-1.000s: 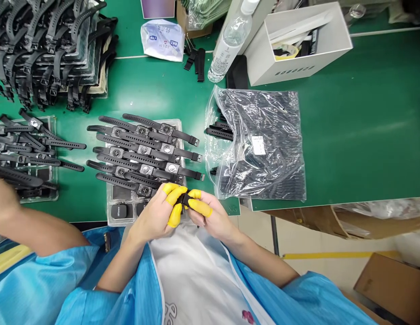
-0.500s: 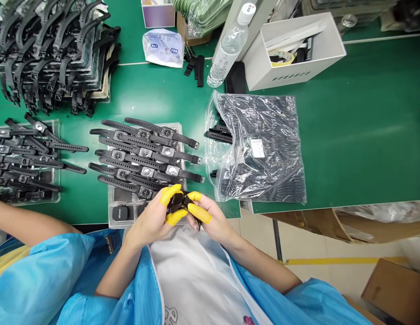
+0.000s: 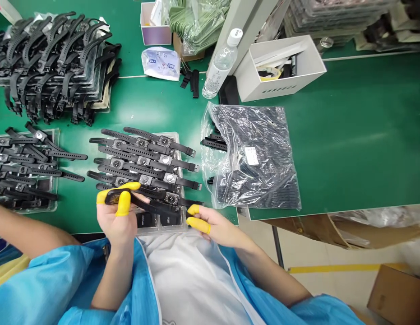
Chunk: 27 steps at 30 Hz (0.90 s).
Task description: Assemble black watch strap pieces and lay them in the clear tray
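Note:
A black smartwatch point(image 3: 155, 206) is stretched between my hands, low over the front of a clear tray point(image 3: 177, 225). My left hand point(image 3: 117, 219), with yellow finger cots, is closed around its case end. The strap runs right toward my right hand point(image 3: 213, 224), whose yellow-covered thumb and finger pinch at its far end; the exact contact is partly hidden. Beneath and behind, several smartwatches point(image 3: 144, 161) lie in slanting rows on the tray, backs up, straps overhanging its sides. Dark square pieces point(image 3: 169, 220) sit in the tray's front compartments.
A clear bag of black straps point(image 3: 264, 158) lies to the right. Behind it stand a water bottle point(image 3: 219, 65) and a white box point(image 3: 280, 72). Stacked trays of watches point(image 3: 57, 67) rise at back left. A co-worker's arm point(image 3: 34, 225) reaches in at left, near another watch tray point(image 3: 54, 189).
My hands were close together around the watch. Now my left hand has moved left with the case, and the strap lies extended toward my right hand. The view has shifted slightly.

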Available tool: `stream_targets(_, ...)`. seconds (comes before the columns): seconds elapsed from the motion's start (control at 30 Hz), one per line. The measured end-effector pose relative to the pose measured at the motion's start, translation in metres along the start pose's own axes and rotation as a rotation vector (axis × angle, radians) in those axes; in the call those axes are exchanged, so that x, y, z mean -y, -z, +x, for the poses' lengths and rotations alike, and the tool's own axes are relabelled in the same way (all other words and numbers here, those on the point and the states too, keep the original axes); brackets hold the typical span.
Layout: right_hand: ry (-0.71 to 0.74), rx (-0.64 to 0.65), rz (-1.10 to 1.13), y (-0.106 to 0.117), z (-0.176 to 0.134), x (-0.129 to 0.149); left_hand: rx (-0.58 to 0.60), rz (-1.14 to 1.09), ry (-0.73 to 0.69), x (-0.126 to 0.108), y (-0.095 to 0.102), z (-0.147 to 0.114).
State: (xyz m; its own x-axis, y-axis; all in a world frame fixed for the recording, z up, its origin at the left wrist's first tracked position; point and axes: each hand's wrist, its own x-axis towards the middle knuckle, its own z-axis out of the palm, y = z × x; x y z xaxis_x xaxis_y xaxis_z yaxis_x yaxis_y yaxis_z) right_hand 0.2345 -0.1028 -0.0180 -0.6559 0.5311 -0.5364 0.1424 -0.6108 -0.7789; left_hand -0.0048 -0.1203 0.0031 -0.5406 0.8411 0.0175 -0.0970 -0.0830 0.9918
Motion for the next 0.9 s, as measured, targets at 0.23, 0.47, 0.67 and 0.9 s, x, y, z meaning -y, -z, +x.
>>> stream_targets(0.23, 0.145, -0.018, 0.201, -0.022, 0.005, 0.007, 0.789, 0.503, -0.261, 0.015, -0.004, -0.022)
stream_targets(0.47, 0.133, 0.090, 0.308, -0.024, 0.011, 0.001, 0.899, 0.648, -0.402, 0.020, -0.006, -0.024)
stream_targets(0.67, 0.142, 0.006, 0.469, -0.028, 0.012, -0.006, 0.837, 0.594, -0.410, 0.023, -0.008, -0.029)
stream_targets(0.9, 0.097, -0.025, 0.572, -0.030, 0.009, 0.002, 0.984, 0.490, -0.309, 0.008, -0.009, -0.026)
